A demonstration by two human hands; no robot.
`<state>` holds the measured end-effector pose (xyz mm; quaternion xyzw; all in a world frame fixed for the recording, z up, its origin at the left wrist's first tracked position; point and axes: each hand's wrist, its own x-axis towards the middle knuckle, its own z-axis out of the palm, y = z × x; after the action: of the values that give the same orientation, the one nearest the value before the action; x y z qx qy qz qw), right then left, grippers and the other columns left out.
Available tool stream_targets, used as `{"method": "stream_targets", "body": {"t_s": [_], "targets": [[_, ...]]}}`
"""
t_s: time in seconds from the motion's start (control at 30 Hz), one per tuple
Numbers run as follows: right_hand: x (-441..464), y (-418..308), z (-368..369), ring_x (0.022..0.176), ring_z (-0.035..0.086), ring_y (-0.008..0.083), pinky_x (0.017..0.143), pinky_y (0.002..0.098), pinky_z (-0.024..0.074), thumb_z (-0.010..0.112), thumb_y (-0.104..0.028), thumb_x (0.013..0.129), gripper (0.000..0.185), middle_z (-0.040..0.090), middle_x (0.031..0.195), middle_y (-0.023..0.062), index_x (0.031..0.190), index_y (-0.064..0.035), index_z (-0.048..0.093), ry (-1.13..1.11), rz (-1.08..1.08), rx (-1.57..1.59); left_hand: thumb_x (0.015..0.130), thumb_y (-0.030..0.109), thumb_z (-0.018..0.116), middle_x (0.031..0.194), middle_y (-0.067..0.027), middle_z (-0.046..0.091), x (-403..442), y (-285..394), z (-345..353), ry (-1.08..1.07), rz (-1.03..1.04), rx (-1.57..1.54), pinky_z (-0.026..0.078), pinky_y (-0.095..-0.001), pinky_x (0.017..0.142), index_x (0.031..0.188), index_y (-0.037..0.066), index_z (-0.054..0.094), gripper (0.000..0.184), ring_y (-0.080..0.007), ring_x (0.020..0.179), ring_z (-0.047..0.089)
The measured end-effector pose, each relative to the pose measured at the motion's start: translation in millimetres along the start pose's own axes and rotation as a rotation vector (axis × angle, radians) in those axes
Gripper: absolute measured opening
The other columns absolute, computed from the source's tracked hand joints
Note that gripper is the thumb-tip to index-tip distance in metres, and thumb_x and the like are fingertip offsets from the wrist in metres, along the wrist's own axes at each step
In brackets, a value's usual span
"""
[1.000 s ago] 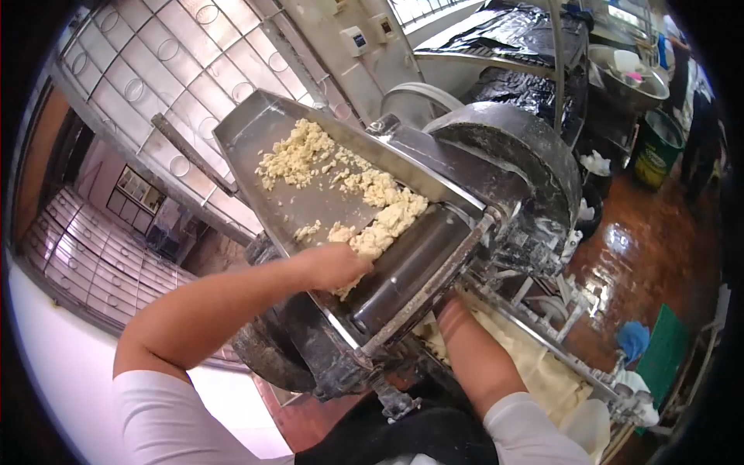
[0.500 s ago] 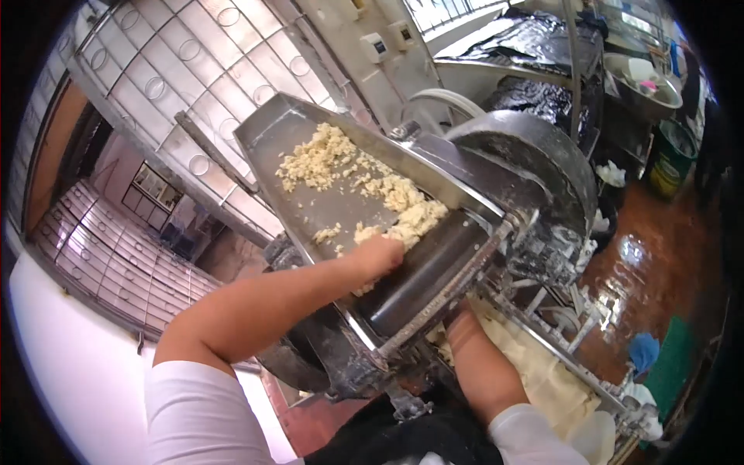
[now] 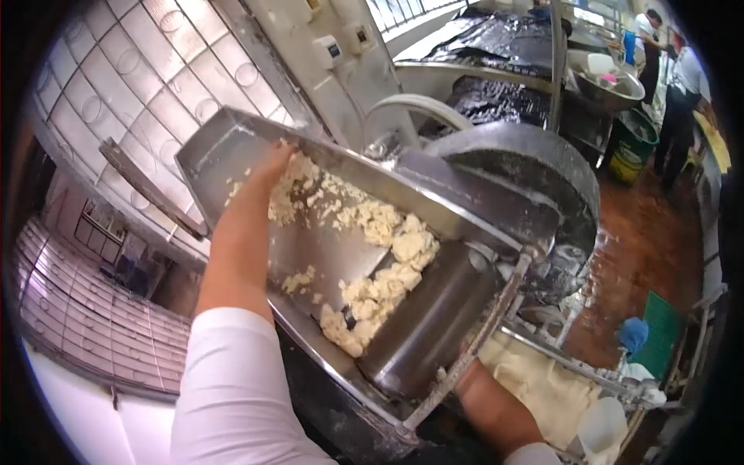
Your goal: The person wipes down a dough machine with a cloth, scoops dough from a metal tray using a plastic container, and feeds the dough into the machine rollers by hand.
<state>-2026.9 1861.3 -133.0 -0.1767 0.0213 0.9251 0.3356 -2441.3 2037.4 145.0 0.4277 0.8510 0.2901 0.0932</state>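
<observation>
My left hand (image 3: 277, 160) reaches to the upper part of the sloping metal tray (image 3: 205, 147) of a dough roller machine. It is at the far edge of the crumbly dough (image 3: 291, 190), and its fingers are mostly hidden. More dough lies in lumps down to the smooth metal roller (image 3: 434, 318). My right forearm (image 3: 496, 411) passes under the machine's front bar (image 3: 473, 349), and the fingers of that hand are hidden. Beside it, below the machine, lies a pale sheet of dough (image 3: 542, 380).
A large wheel guard (image 3: 515, 143) stands to the tray's right. A white scoop-like piece (image 3: 603, 425) lies by the dough sheet. Farther back are a metal bowl (image 3: 612, 87), a green bin (image 3: 634, 147) and two people, one in a white top (image 3: 645, 39).
My left hand has moved from the dough beside the roller up to the tray's far end. The lumps by the roller are now uncovered. The view has shifted, and two people show at the right.
</observation>
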Motion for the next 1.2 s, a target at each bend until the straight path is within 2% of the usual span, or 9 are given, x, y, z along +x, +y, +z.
{"method": "stream_targets", "body": {"t_s": [0.27, 0.4, 0.47, 0.5, 0.57, 0.73, 0.9, 1.0, 1.2], "targets": [[27, -2, 20, 0.112, 0.052, 0.0318, 0.098, 0.0457, 0.042, 0.047, -0.05, 0.089, 0.057, 0.056, 0.123, 0.012, 0.126, -0.0065, 0.051, -0.103, -0.007, 0.052, 0.089, 0.059, 0.042, 0.135, -0.0226, 0.046, -106, 23, 54, -0.272, 0.236, 0.609, 0.035, -0.0408, 0.105, 0.136, 0.004, 0.043, 0.072, -0.0367, 0.124, 0.046], [16, -13, 19, 0.113, 0.052, 0.0319, 0.098, 0.0456, 0.0419, 0.047, -0.05, 0.089, 0.057, 0.056, 0.123, 0.0121, 0.126, -0.0063, 0.052, -0.115, -0.015, 0.064, 0.09, 0.061, 0.038, 0.137, -0.0244, 0.043, -186, 87, 15, -0.599, 0.279, 0.458, 0.035, -0.0433, 0.106, 0.138, 0.006, 0.041, 0.073, -0.0391, 0.122, 0.047], [9, -15, 15, 0.113, 0.052, 0.0319, 0.098, 0.0456, 0.0418, 0.047, -0.05, 0.089, 0.057, 0.056, 0.123, 0.0121, 0.126, -0.0062, 0.052, -0.107, -0.016, 0.07, 0.091, 0.059, 0.037, 0.129, -0.022, 0.052, -157, 103, -30, -0.56, 0.002, 0.254, 0.045, -0.0445, 0.096, 0.132, 0.004, 0.047, 0.069, -0.0365, 0.11, 0.056], [5, -16, 12, 0.113, 0.052, 0.0319, 0.098, 0.0456, 0.0418, 0.047, -0.049, 0.089, 0.057, 0.056, 0.123, 0.0122, 0.126, -0.0062, 0.052, -0.099, -0.019, 0.078, 0.093, 0.054, 0.039, 0.119, -0.0182, 0.06, -117, 79, -41, -0.353, 0.114, 0.288, 0.052, -0.0454, 0.079, 0.126, 0.003, 0.051, 0.062, -0.0316, 0.095, 0.063], [2, -15, 2, 0.113, 0.052, 0.0319, 0.099, 0.0456, 0.0417, 0.047, -0.049, 0.089, 0.057, 0.056, 0.123, 0.0122, 0.126, -0.0061, 0.052, -0.089, -0.016, 0.09, 0.093, 0.046, 0.043, 0.114, -0.0151, 0.062, -45, 12, -71, -0.076, 0.111, 0.399, 0.051, -0.0468, 0.075, 0.127, 0.005, 0.05, 0.055, -0.0261, 0.09, 0.065], [5, -19, -9, 0.114, 0.052, 0.0315, 0.102, 0.0446, 0.0388, 0.043, -0.046, 0.091, 0.054, 0.058, 0.121, 0.0135, 0.125, -0.0045, 0.053, 0.047, -0.035, 0.014, 0.091, 0.052, 0.043, 0.133, -0.0206, 0.048, -116, 32, -42, -0.397, -0.316, 0.29, 0.05, -0.0495, 0.085, 0.138, 0.014, 0.041, 0.06, -0.034, 0.113, 0.054], [43, -7, 0, 0.117, 0.05, 0.0325, 0.104, 0.0451, 0.0354, 0.041, -0.046, 0.092, 0.056, 0.054, 0.127, 0.0138, 0.129, -0.0043, 0.049, -0.131, -0.049, 0.081, 0.094, 0.043, 0.043, 0.118, -0.0166, 0.056, -166, 20, 14, -0.738, 0.127, 0.446, 0.059, -0.0366, 0.054, 0.122, 0.005, 0.051, 0.048, -0.0293, 0.08, 0.065], [44, -5, 25, 0.117, 0.05, 0.0327, 0.104, 0.0453, 0.0351, 0.041, -0.046, 0.092, 0.056, 0.054, 0.128, 0.0138, 0.129, -0.0042, 0.048, -0.182, -0.03, 0.1, 0.091, 0.043, 0.046, 0.105, -0.0145, 0.061, -229, 78, -1, -0.733, -0.15, 0.354, 0.057, -0.0386, 0.051, 0.115, 0.002, 0.054, 0.048, -0.0285, 0.076, 0.064], [36, -1, 37, 0.117, 0.049, 0.0332, 0.105, 0.0457, 0.0345, 0.041, -0.047, 0.093, 0.057, 0.052, 0.129, 0.0139, 0.131, -0.004, 0.046, -0.187, -0.024, 0.078, 0.086, 0.05, 0.048, 0.079, -0.018, 0.065, -194, 58, 10, -0.044, 0.298, 0.242, 0.048, -0.0414, 0.063, 0.085, -0.001, 0.064, 0.054, -0.0297, 0.071, 0.063]]}}
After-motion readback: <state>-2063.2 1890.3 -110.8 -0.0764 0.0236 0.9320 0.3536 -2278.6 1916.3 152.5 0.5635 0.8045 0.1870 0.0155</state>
